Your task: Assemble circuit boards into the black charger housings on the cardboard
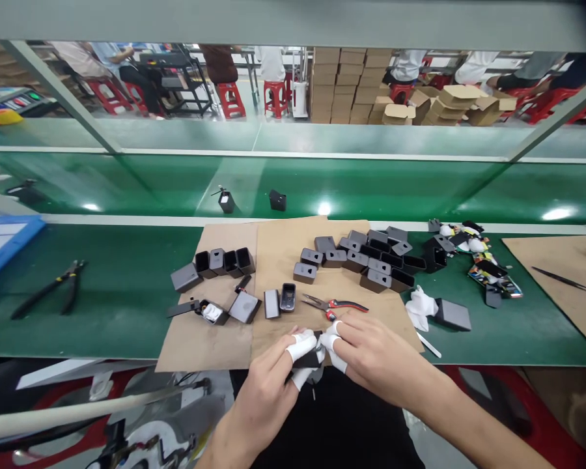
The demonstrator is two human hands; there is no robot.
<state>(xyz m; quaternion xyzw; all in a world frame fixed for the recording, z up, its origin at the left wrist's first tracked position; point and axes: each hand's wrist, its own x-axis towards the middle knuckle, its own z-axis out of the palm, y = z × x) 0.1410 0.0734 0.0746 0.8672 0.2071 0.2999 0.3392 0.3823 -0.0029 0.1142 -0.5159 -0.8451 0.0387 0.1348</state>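
At the table's front edge, my left hand [272,374] is closed around a small black plastic case [308,358], holding it on its side. White finger cots cover the fingertips of both hands. My right hand [359,348] is at the right end of the case, its fingers pressed together; whatever they pinch is hidden. Just beyond lie red-handled long-nose pliers [334,305], jaws to the left. Left of them stand a case with a dark, glossy front [288,298] and a grey case [272,304]. Further left, an open case [212,312] shows white material inside.
Many empty-looking black cases [378,278] cluster on the cardboard [268,342], with a smaller row [217,262] at left. Cutting pliers [53,286] lie far left. At right are loose electronic parts [488,264], a white cloth [421,307] and tweezers [561,278]. A green conveyor belt [371,189] runs behind.
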